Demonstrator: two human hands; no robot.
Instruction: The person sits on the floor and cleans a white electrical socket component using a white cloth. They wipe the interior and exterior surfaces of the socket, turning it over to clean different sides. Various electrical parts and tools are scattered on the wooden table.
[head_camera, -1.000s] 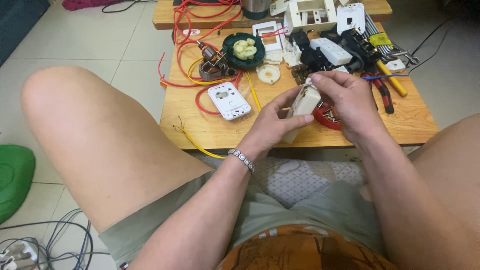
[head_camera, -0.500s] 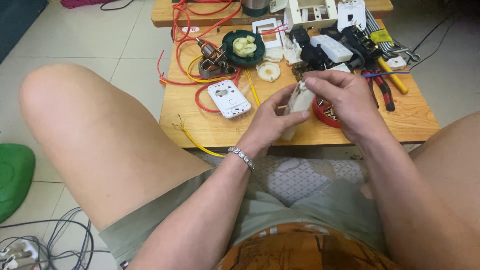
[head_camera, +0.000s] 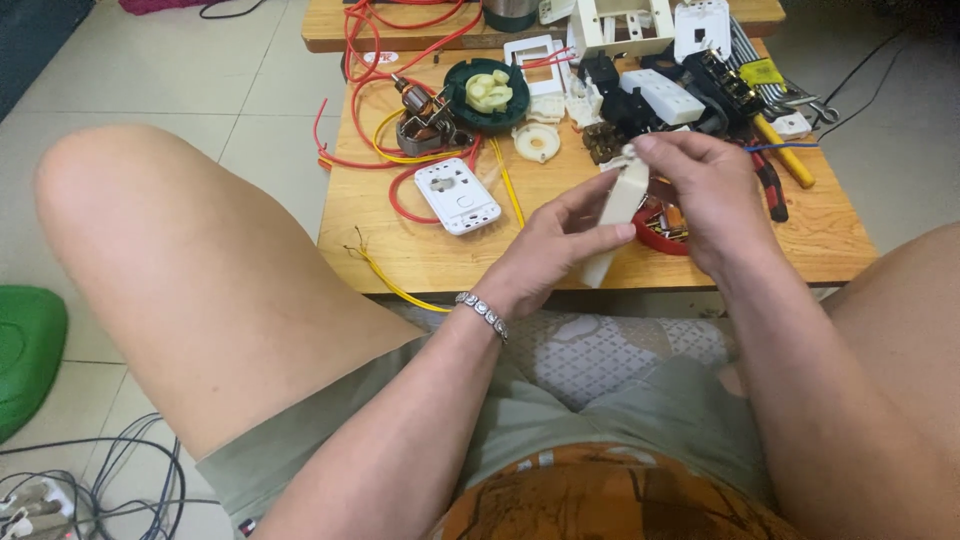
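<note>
**Both hands on a cream plastic piece, over the front of the low table**

Nearest to me I see the 2 bare knees spread wide, green shorts between them, and a patterned cushion (head_camera: 610, 350) just under the table edge. On the floor at the left sit a green plastic thing (head_camera: 25, 350) and a tangle of grey cables (head_camera: 90, 480).

My left hand (head_camera: 545, 255), with a beaded bracelet (head_camera: 482, 313) at the wrist, closes its thumb and fingers round the lower part of a long cream plastic piece (head_camera: 618, 212), which stands tilted above the front edge of the wooden table (head_camera: 430, 255). My right hand (head_camera: 705, 195) pinches the top end of the same piece with its fingertips curled in. So both hands grip it; it is lifted clear of the table top.

Just behind the right hand lies a red round lid (head_camera: 655, 235) with small parts in it, partly hidden by the hand. Left of the hands a white socket plate (head_camera: 457, 195) lies flat, with red wire (head_camera: 400, 195) looped beside it and a yellow wire (head_camera: 385, 280) trailing off the front edge.

Further back stand a small motor with a copper winding (head_camera: 420, 125), a dark green round dish (head_camera: 486, 95) holding a pale part, and a white plastic disc (head_camera: 537, 142). To the right I make out black and white switch parts (head_camera: 655, 95), pliers with red handles (head_camera: 770, 185) and a screwdriver with a yellow handle (head_camera: 785, 152). At the far edge is a white frame (head_camera: 622, 25) on a 2nd wooden board (head_camera: 330, 25).
</note>
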